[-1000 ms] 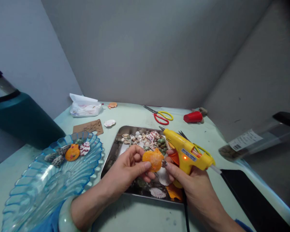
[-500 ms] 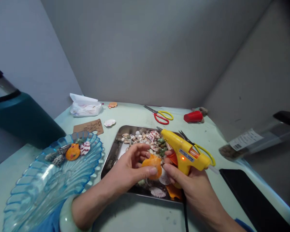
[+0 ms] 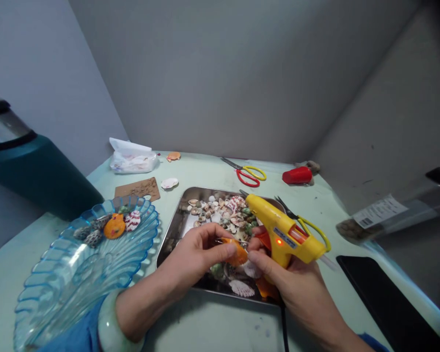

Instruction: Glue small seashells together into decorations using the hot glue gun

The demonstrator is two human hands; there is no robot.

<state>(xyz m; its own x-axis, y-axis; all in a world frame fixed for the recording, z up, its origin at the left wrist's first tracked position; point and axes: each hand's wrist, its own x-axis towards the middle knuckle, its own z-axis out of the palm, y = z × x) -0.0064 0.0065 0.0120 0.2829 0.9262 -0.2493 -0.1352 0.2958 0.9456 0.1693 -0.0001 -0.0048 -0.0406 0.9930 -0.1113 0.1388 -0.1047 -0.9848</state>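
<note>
Between thumb and fingers, my left hand (image 3: 198, 252) pinches an orange scallop shell (image 3: 238, 254), tilted so it shows narrow. My right hand (image 3: 293, 281) is wrapped around a yellow hot glue gun (image 3: 269, 215) with an orange-red light lit on its side; its nozzle points up and left. The right thumb tip is close to the orange shell; whether it touches is unclear. Both hands are over a metal tray (image 3: 173, 230) of small shells, including a white ribbed shell (image 3: 241, 288) near its front edge. The hands hide part of the tray.
A blue scalloped plate (image 3: 77, 293) holding several shells is at left, beside a teal bottle (image 3: 44, 171). Scissors (image 3: 249, 173), a red object (image 3: 297, 175) and a tissue pack (image 3: 134, 159) sit behind. A black flat object (image 3: 381, 298) lies right; a cord runs down front.
My left hand has turned the orange shell from facing me to a more edge-on tilt. The glue gun stays in my right hand. The whole view has shifted slightly.
</note>
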